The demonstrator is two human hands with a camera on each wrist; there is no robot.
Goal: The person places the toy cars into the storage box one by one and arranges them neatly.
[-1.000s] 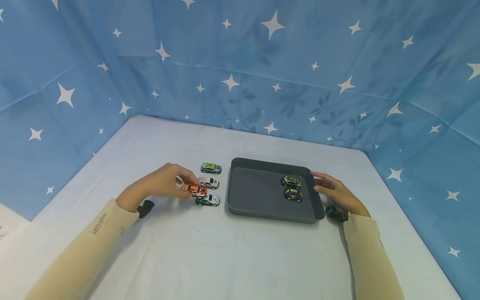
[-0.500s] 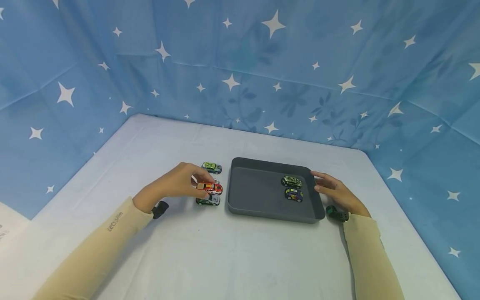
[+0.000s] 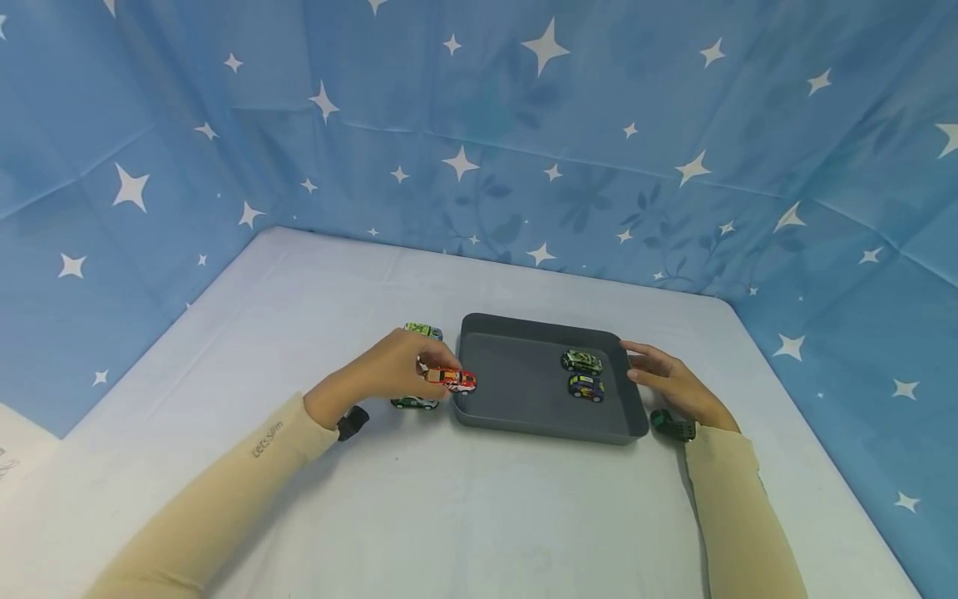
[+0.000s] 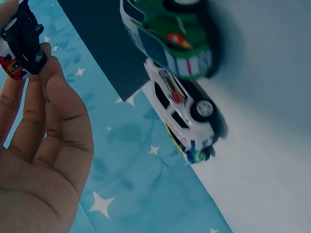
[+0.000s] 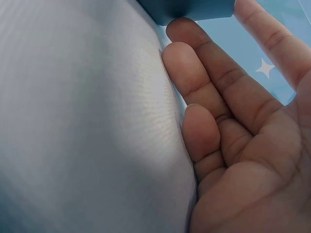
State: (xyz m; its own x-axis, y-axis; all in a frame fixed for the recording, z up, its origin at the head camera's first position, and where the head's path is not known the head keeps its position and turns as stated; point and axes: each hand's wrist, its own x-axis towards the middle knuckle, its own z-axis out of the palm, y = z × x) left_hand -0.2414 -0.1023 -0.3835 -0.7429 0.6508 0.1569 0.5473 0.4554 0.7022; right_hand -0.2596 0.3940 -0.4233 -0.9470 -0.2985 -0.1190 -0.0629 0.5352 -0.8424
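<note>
My left hand [image 3: 389, 366] pinches a red and orange toy car [image 3: 452, 380] between thumb and fingers, above the left rim of a dark grey tray [image 3: 546, 433]. In the left wrist view the car's black underside shows. My right hand [image 3: 677, 387] touches the tray's right wall with relaxed fingers. Inside the tray, near that wall, stand a camouflage green toy car [image 3: 581, 362] and a dark blue and yellow toy car [image 3: 586, 388].
Left of the tray, a lime-green toy car [image 3: 424, 330] and a green and white toy car [image 3: 414, 403] stand partly behind my left hand. The left wrist view shows a white toy car [image 4: 177, 104] between them. Blue star-patterned cloth [image 3: 479, 208] hangs behind the white table [image 3: 524, 516].
My left hand has carried the red toy car rightward, from over the row of cars to the tray's left rim. The right hand and the tray have stayed in place.
</note>
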